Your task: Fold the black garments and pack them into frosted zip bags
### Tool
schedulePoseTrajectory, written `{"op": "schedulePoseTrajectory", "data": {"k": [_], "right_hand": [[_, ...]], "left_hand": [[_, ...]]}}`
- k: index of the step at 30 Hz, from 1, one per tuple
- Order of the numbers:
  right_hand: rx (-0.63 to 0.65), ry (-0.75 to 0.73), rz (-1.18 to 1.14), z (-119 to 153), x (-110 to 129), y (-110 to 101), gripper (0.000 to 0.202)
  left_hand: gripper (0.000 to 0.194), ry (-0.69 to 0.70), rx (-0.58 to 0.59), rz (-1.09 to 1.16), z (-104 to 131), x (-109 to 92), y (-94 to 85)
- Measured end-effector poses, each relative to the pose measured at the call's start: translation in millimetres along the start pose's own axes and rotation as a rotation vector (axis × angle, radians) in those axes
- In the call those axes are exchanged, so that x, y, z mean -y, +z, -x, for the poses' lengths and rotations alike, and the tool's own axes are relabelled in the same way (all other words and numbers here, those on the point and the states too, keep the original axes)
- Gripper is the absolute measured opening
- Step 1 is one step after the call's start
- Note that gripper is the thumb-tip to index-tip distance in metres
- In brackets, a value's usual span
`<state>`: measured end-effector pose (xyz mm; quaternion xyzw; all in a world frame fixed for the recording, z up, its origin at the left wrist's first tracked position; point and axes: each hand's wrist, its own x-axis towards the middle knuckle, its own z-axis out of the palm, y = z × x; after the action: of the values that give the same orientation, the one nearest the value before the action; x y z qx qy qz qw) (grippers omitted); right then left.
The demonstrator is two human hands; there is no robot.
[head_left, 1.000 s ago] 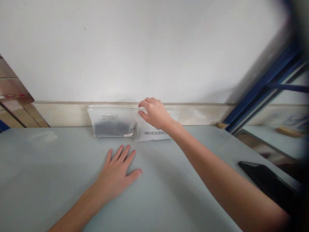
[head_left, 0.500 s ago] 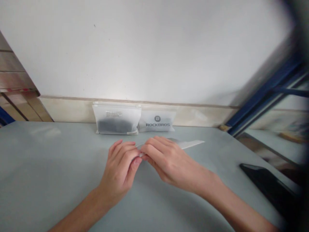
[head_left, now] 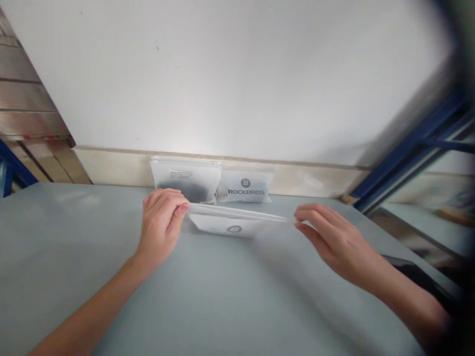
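A white zip bag (head_left: 215,225) with a round dark logo hangs between my hands just above the grey table, its top edge stretched out sideways. My left hand (head_left: 160,225) is closed, with the thumb and fingers pinching the left end of that edge. At the opposite end, the thumb and fingertips of my right hand (head_left: 336,240) are pinched together on the bag's right corner. Behind it, a frosted zip bag (head_left: 185,179) with something dark inside leans against the wall, partly covered by my left hand. A white ROCKBROS bag (head_left: 245,185) stands beside that one.
A black flat object like a phone (head_left: 411,272) lies on the table (head_left: 208,296) at the right, partly behind my right forearm. A white wall (head_left: 237,84) rises at the back. Blue metal frame posts (head_left: 404,148) stand on the right, and cardboard boxes (head_left: 27,94) are stacked at the far left.
My hands were together at one end of the bag's edge. Now my right hand has moved right to the other end, my left hand slightly left, and the bag's logo side shows.
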<state>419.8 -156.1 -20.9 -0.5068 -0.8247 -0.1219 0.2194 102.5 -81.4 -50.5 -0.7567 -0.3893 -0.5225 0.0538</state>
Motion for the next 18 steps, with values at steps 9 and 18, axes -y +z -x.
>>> {"op": "schedulePoseTrajectory", "data": {"k": [9,18], "right_hand": [[0.387,0.195,-0.431,-24.0,38.0,0.5,0.028],[0.354,0.39,-0.338,-30.2,40.7,55.7,0.033]], "left_hand": [[0.026,-0.095,0.044,0.015,12.9,-12.3,8.8],[0.017,0.23,0.878,0.265,20.1,-43.8,-1.4]]}}
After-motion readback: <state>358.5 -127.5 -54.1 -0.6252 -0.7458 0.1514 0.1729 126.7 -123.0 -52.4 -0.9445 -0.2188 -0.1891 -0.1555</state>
